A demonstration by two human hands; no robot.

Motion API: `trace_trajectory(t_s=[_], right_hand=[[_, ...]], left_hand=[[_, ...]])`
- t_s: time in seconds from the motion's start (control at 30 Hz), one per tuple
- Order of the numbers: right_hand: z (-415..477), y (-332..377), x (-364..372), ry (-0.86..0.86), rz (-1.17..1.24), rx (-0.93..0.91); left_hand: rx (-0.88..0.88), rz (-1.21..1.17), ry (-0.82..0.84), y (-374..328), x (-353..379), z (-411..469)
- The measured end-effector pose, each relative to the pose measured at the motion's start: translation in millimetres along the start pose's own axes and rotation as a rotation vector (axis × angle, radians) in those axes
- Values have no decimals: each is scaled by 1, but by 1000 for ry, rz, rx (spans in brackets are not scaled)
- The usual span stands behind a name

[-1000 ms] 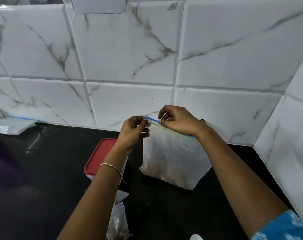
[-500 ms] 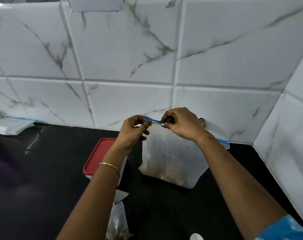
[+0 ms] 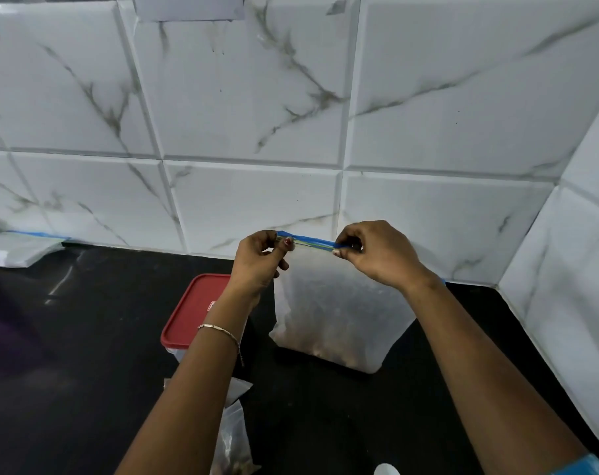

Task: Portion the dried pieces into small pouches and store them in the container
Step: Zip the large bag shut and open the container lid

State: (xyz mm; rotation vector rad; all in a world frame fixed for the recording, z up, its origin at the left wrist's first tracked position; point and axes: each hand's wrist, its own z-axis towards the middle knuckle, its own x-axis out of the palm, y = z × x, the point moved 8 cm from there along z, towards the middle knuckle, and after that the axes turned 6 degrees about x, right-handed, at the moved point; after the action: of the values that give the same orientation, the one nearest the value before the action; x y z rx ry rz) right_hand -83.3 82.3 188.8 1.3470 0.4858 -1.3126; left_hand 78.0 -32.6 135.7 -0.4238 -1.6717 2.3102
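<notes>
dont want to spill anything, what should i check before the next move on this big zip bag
1. Grip: left hand and right hand both pinch the blue zip strip: ok.
2. Big bag upright on the black counter, pieces settled at its bottom: ok.
3. Zip open or closed along its length: cannot tell.
4. Container ready to take pouches: red lid is on: not ok.
5. Small pouch at the near edge sealed: cannot tell.
</notes>
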Motion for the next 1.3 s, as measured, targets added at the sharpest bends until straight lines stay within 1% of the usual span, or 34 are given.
trace_trajectory(t_s=[0.13, 0.27, 0.4, 0.53, 0.6, 0.7, 0.73, 0.8, 0.87, 0.93, 0.97, 1.03, 1.07, 1.13, 1.2, 1.3], right_hand=[[-3, 2, -1, -74, -24, -19], [-3, 4, -1, -99, -24, -18], [-4, 0, 1, -49, -2, 6], [-6, -3, 3, 29, -65, 7], [-7, -4, 2, 46, -87, -2], [-8, -2, -2, -1, -85, -13], [-8, 0, -3, -22, -96, -22], [-9, 4, -5, -54, -115, -43], [-10, 7, -5, -78, -118, -61], [-10, 11, -7, -98, -114, -82], [-9, 13, -7, -106, -111, -91], [-9, 16, -10, -115, -95, -99], [-8, 16, -11, -114, -82, -97], [-8, 12, -12, -88, -43, -76], [-10, 6, -13, -38, -19, -51], [-12, -13, -16, 35, -73, 3]], left_hand=[[13, -13, 18, -1, 3, 0], [20, -26, 22, -5, 0, -2], [0, -37, 15, -4, -1, -5], [2, -5, -7, -3, 1, -5], [14, 38, -30, -2, 0, -2], [36, 123, -75, -3, -3, 0], [52, 177, -90, -6, -3, -1], [159, 399, -114, -23, -5, -5], [340, 687, -64, -51, 4, -12], [493, 921, 92, -71, 26, -17], [529, 1013, 183, -74, 39, -17], [541, 1135, 325, -70, 59, -16], [539, 1153, 365, -68, 64, -15], [512, 1093, 401, -65, 71, -12], [472, 1012, 404, -63, 72, -10], [440, 981, 391, -60, 69, -9]])
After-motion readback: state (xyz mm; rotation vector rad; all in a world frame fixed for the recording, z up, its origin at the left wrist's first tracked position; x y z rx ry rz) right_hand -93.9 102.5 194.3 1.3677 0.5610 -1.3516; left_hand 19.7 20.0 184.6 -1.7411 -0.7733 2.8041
